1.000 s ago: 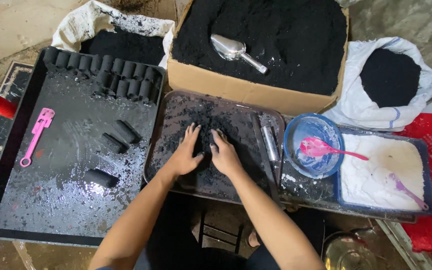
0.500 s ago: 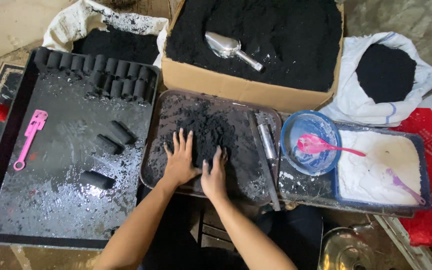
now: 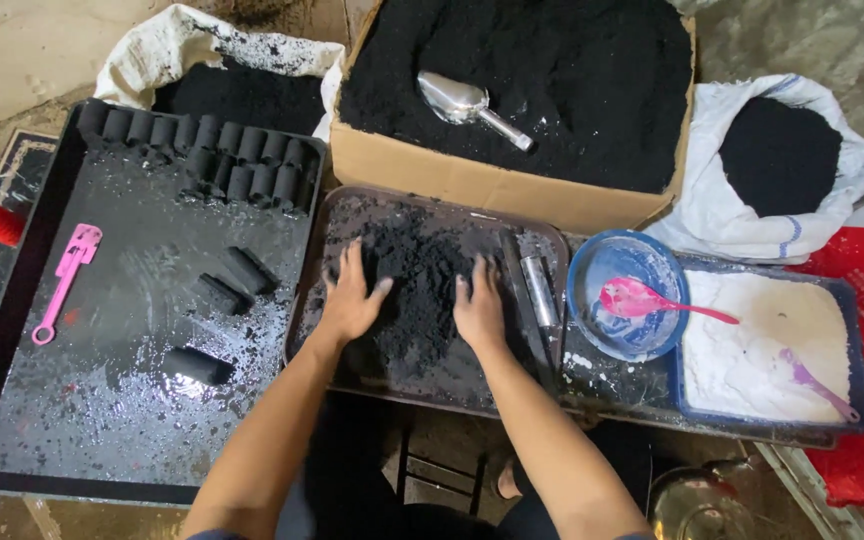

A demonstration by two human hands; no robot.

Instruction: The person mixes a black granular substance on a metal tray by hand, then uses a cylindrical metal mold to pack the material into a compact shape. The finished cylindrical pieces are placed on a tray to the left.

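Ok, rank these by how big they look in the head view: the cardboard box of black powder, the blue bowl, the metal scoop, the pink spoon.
1. Cardboard box, by far the largest.
2. Blue bowl.
3. Pink spoon and metal scoop: they look about alike in length, so no order between them.
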